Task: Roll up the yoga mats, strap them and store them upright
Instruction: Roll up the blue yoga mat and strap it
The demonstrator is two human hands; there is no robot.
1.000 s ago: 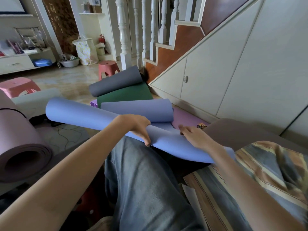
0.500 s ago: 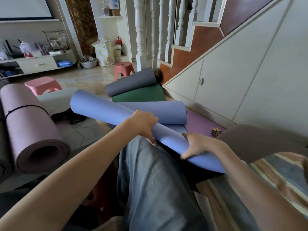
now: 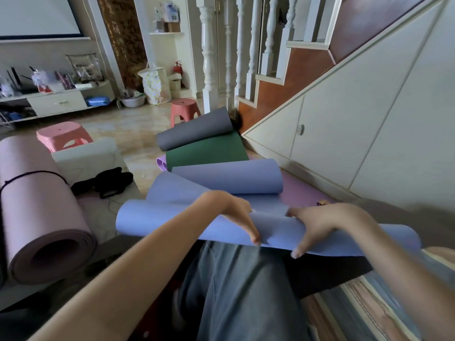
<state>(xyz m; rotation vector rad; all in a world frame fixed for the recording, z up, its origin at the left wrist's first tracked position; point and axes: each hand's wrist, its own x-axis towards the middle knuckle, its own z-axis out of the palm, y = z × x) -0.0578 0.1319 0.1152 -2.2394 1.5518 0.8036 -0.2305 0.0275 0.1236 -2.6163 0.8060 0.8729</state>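
Note:
A blue yoga mat point(image 3: 157, 220) lies partly rolled across my lap, its free end curling away toward the stairs. My left hand point(image 3: 234, 212) grips the roll near its middle, fingers curled over the top and thumb down the near side. My right hand point(image 3: 325, 222) grips the roll just to the right, fingers wrapped over it. A rolled pink mat point(image 3: 37, 217) with a black strap point(image 3: 32, 174) round it lies at the left. A green and grey mat point(image 3: 204, 143) and a purple mat point(image 3: 300, 193) lie spread on the floor beyond.
Black straps point(image 3: 108, 182) lie on the floor by a white cushion point(image 3: 86, 156). Two pink stools point(image 3: 61, 136) point(image 3: 183, 109) stand further off. The stair cabinet wall point(image 3: 344, 134) runs along the right. A small cube point(image 3: 322, 202) sits on the purple mat. A striped cushion point(image 3: 369, 311) is at my right.
The blue roll has swung toward me and now lies more level across my lap. Both hands have shifted along it and curl over the roll.

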